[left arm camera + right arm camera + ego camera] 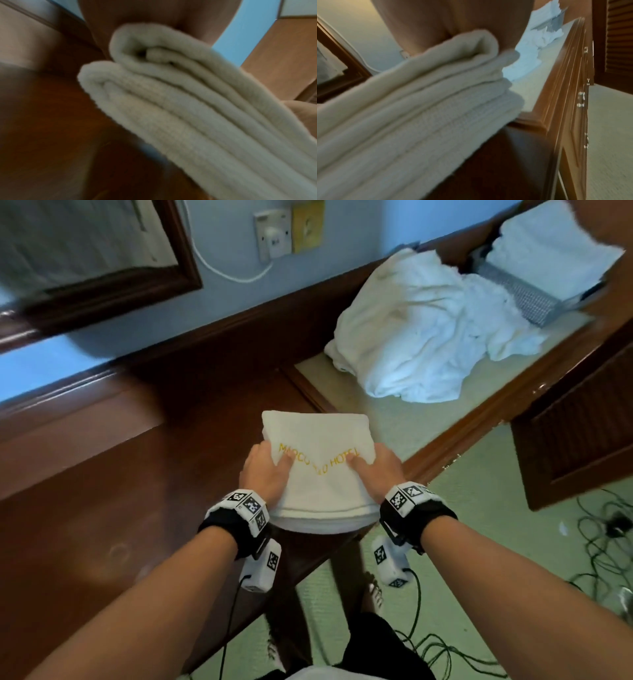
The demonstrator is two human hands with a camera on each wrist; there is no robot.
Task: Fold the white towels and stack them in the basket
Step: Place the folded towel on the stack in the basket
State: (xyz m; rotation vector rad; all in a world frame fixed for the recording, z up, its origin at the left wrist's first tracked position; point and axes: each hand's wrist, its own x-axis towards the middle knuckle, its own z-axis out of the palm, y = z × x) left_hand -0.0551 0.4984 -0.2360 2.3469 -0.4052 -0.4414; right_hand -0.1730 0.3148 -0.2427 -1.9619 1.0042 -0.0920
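A folded white towel (318,470) with yellow hotel lettering sits between both hands over the corner of the dark wooden desk (102,508). My left hand (265,470) grips its left side and my right hand (375,470) grips its right side, thumbs on top, fingers hidden underneath. The wrist views show the towel's stacked layers (188,115) (419,115) from the side, with each palm above them. A pile of unfolded white towels (421,337) lies on the lower cream-topped counter (428,433). A metal mesh basket (524,292) at the far right holds a folded white towel (548,248).
A framed mirror (85,251) hangs on the blue wall, with a socket and white cable (274,234) beside it. A louvred wooden door (575,433) stands at the right. Black cables (609,542) trail over the green carpet. My feet (373,594) stand below the desk edge.
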